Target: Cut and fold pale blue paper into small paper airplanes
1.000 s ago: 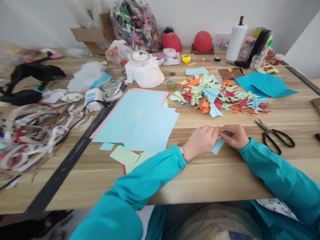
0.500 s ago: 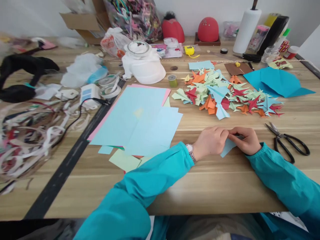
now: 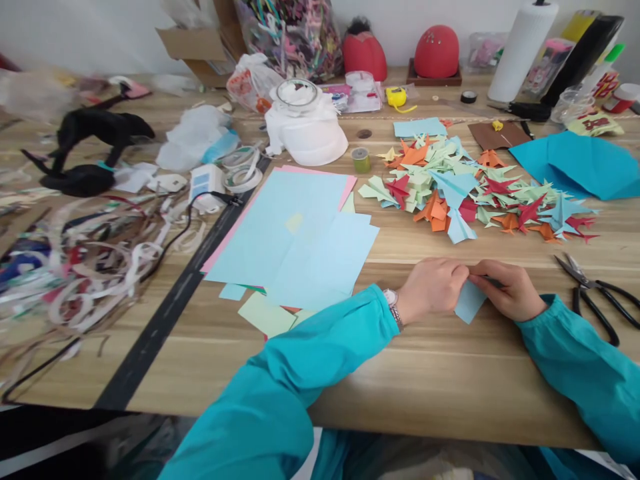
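Observation:
A small light blue paper piece lies on the wooden table between my two hands. My left hand is closed, its fingers pinched on the paper's left edge. My right hand is closed too, pressing and gripping the paper's upper right part. Both arms wear teal sleeves, and a watch sits on my left wrist. Just beyond my hands spreads a pile of folded paper shapes in green, orange, red and blue.
Black scissors lie right of my right hand. Light blue sheets over pink ones lie to the left. A white jar, paper towel roll, teal paper and tangled strips crowd the table.
The view has shifted, so everything sits further right and lower in frame. My hands stay pinched on the light blue paper, with more of its lower corner showing.

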